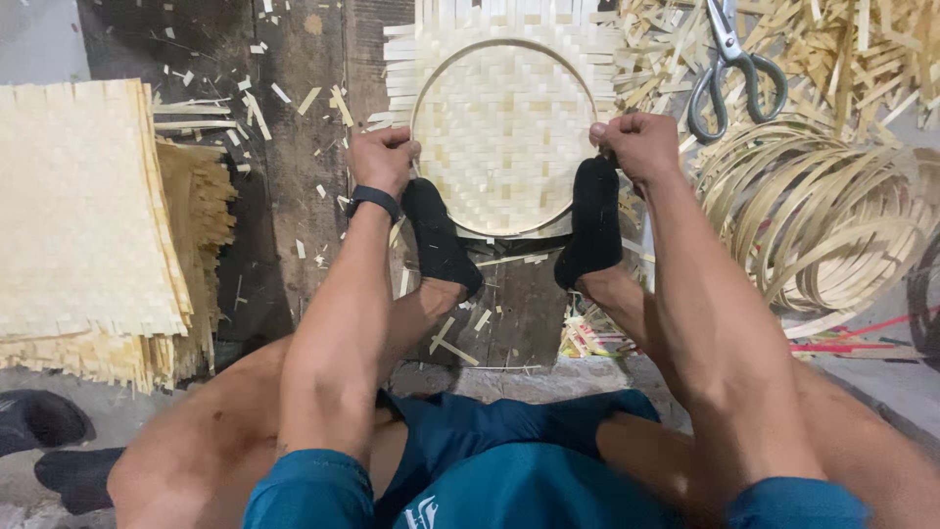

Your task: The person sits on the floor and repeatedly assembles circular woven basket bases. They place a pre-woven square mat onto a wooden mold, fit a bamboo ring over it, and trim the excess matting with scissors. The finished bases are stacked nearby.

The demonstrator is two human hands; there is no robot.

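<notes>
A pale woven bamboo mat lies on the dark floor with a round bamboo hoop pressed onto it. My left hand grips the hoop's left edge, fingers closed. At the hoop's right edge my right hand is closed on the rim. Both my feet in black socks press on the near edge of the mat. A black band sits on my left wrist.
A stack of woven bamboo mats lies at the left. Grey-handled scissors rest on loose bamboo strips at the top right. Several bamboo hoops are piled at the right. Offcuts litter the floor. Dark shoes sit at the bottom left.
</notes>
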